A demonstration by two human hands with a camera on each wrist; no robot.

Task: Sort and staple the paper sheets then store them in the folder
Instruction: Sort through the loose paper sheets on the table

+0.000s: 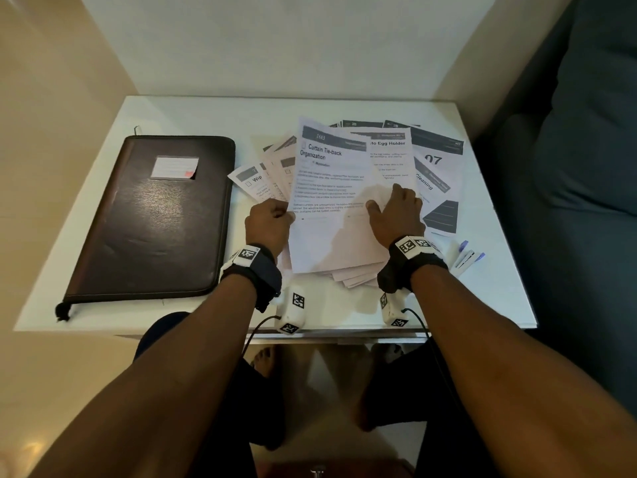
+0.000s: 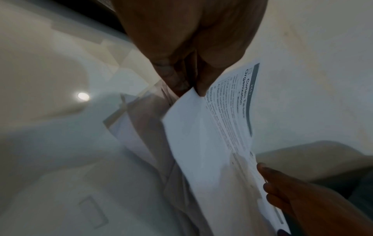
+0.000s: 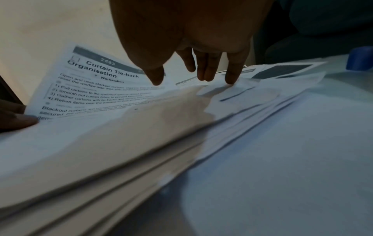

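Several printed paper sheets lie fanned out on the white table (image 1: pixel 103 305). On top is the "Curtain Tie-back Organization" sheet (image 1: pixel 327 198) (image 2: pixel 201 143) (image 3: pixel 96 89). My left hand (image 1: pixel 272 219) (image 2: pixel 191 76) pinches that sheet's left edge between thumb and fingers. My right hand (image 1: pixel 393 208) (image 3: pixel 201 75) rests on the pile with straight fingers pressing the sheets down. A dark brown zipped folder (image 1: pixel 155 219) lies closed at the left of the table. A white and purple stapler (image 1: pixel 465 258) sits at the right, just beyond my right wrist.
A teal sofa (image 1: pixel 586 167) stands close along the table's right side. A wall rises behind the table. The table's near edge lies just under my wrists, with my legs and bare feet below it.
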